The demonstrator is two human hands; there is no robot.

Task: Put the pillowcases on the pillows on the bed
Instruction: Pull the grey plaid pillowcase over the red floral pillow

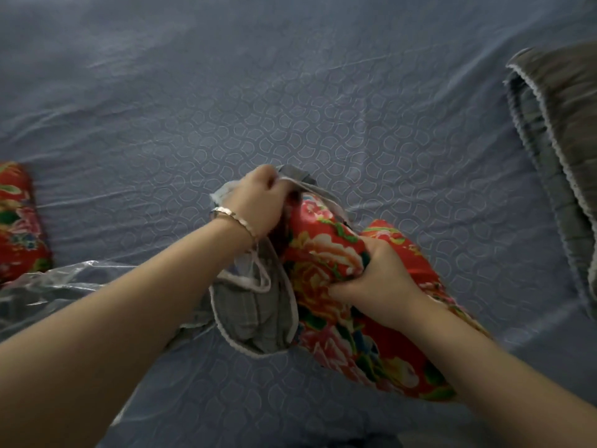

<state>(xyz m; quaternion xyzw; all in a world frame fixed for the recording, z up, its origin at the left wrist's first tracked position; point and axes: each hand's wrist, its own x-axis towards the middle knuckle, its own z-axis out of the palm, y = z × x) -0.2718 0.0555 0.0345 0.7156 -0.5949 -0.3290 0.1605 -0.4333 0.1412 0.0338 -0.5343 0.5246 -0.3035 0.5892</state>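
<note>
A red floral pillow (326, 247) lies tilted at the middle of the blue bed. A grey pillowcase with white trim (255, 315) hangs bunched around the pillow's far end. My left hand (258, 202), with a bracelet on the wrist, grips the pillowcase's upper edge above the pillow. My right hand (381, 279) grips the pillow's floral fabric near its middle. A second red floral pillow (19, 221) lies uncovered at the left edge. The first pillow's far tip is hidden behind my left hand and the case.
The blue patterned bed sheet (290, 108) fills the view. A folded grey quilted cover with white trim (555, 140) lies at the right edge. A clear plastic bag (58, 282) lies crumpled at the left, beside the second pillow.
</note>
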